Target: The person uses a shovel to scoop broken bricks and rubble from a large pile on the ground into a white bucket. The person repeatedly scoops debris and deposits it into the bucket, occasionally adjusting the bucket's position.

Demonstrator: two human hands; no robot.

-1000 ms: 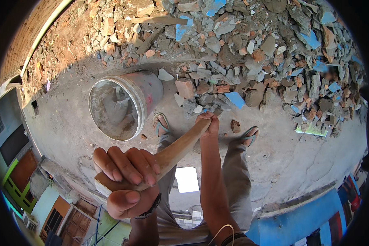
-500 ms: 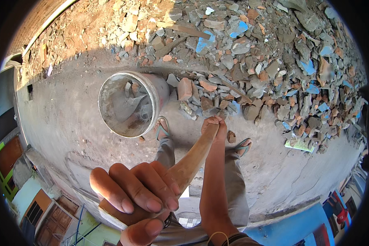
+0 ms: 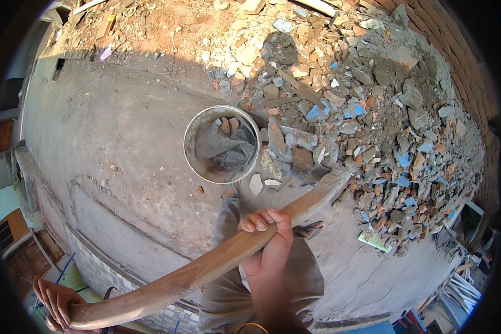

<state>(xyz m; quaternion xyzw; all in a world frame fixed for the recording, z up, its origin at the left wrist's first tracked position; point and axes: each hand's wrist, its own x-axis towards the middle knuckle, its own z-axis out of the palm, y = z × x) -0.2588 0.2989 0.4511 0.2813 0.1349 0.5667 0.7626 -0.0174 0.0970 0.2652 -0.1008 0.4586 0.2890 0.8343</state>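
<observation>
A long curved wooden tool handle (image 3: 206, 267) runs from the lower left up toward the rubble. My left hand (image 3: 58, 303) grips its near end at the bottom left edge. My right hand (image 3: 267, 236) is closed around the handle at mid-length. The far end (image 3: 331, 183) reaches the edge of the rubble pile (image 3: 373, 111); the tool head is hidden among the stones. A round grey bucket (image 3: 222, 145) stands just beyond my feet, holding a few broken pieces and a crumpled grey sheet.
Broken bricks, concrete chunks and blue tile shards cover the ground to the right and ahead. Bare concrete floor (image 3: 111, 145) lies to the left. A brick wall (image 3: 467, 61) curves along the right. My sandalled feet (image 3: 312, 228) stand near the bucket.
The handle has swung lower and rightward, its far end now at the rubble. My left hand moved to the bottom left corner. The view shifted, bringing the bucket toward the centre.
</observation>
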